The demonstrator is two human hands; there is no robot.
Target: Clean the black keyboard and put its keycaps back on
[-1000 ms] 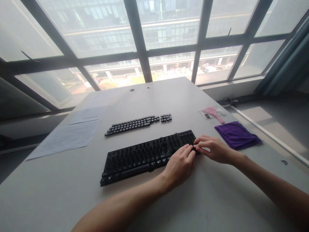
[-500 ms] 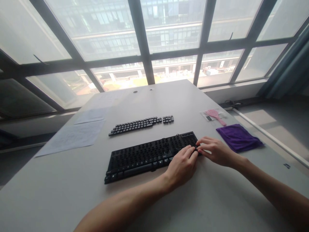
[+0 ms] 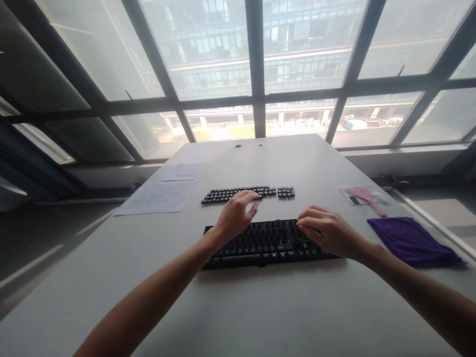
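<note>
A black keyboard (image 3: 241,259) lies across the white table in front of me, most of its keys stripped and only the lower rows still capped. My left hand (image 3: 238,210) is above its far left edge, fingers stretched forward and thumb apart, just short of a block of loose keycaps (image 3: 219,195). Nothing shows in that hand. Over the right part of the keyboard hovers my right hand (image 3: 322,227), fingers loosely bent, with a gap between thumb and forefinger; I see nothing in it. A smaller group of keycaps (image 3: 286,192) sits right of the larger block.
Printed sheets of paper (image 3: 156,197) lie at the left on the table (image 3: 267,302). To the right are a pink brush (image 3: 362,193) on a clear plastic bag and a folded purple cloth (image 3: 414,240). Tall windows (image 3: 297,49) stand behind the table.
My left hand has left the keyboard's right end and moved left and forward toward the loose keycaps. My right hand has lifted slightly off the keyboard. The view has turned left.
</note>
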